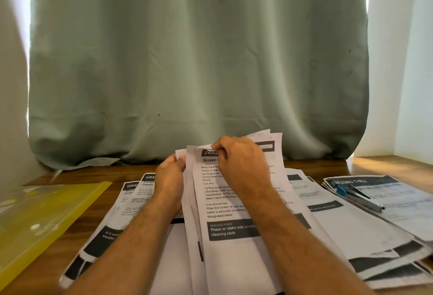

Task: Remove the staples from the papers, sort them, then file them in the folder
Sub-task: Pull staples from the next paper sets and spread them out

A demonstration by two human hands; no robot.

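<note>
Wooden table [379, 164] across lower frame, strewn with printed sheets; pale green curtain [199, 60] behind, white walls either side. Held paper bundle [225, 219] at lower centre, long axis running near to far, top edge tilted up toward curtain. Left hand [169, 177] grips bundle's left edge, fingers curled. Right hand [241, 161] pinches top corner. Yellow folder [42, 219] lower left. Blue-tipped tool [358, 197] on right stack [398, 203].

The wooden desk [379, 165] carried a yellow plastic folder [39, 219] at the left, overlapping printed sheets [131, 201] across the middle, and a "DRESSING TABLE" stack [398, 198] at right, topped by what seemed a blue-handled staple remover [358, 197].
</note>
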